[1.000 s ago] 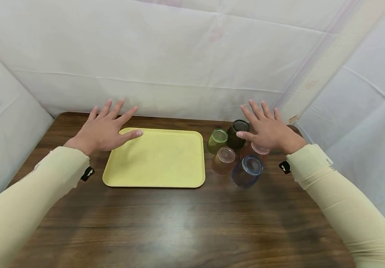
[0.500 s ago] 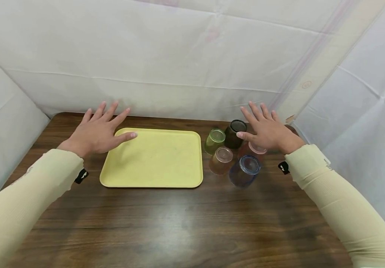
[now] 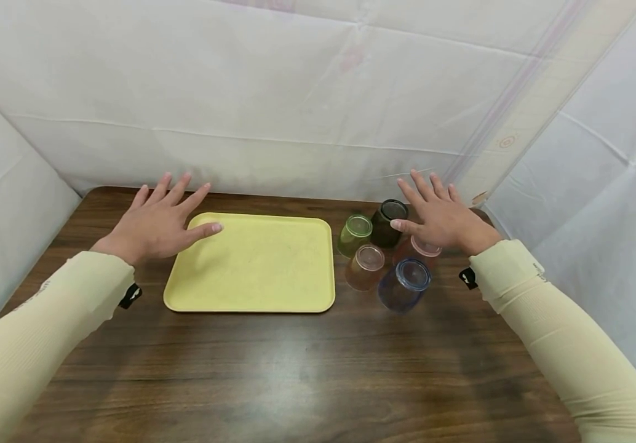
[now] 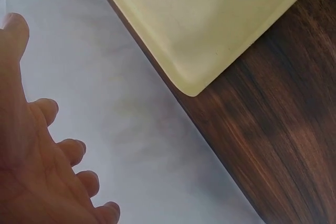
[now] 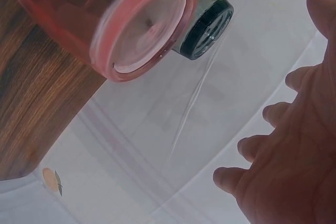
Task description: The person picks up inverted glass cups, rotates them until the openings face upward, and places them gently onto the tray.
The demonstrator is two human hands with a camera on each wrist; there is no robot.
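Nearest stands the blue cup [image 3: 405, 283], then the orange cup [image 3: 366, 266], pink cup [image 3: 421, 248], green cup [image 3: 355, 233] and dark cup [image 3: 389, 221] — all inverted, clustered right of the yellow tray [image 3: 251, 264]. Left hand [image 3: 154, 223] flat, fingers spread, over the tray's far-left corner. Right hand [image 3: 440, 215] likewise spread, holding nothing — above the pink and dark cups.

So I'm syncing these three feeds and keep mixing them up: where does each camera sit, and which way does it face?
Head: worn on the head, looking forward and down at the table, yellow tray and five upturned cups; shows both sleeves, left hand and right hand.
Left wrist: beside the left hand, facing the tray's corner and the white backdrop.
Right wrist: beside the right hand, facing the red cup and dark cup.
Head and left wrist views share the tray; head and right wrist share the cups.
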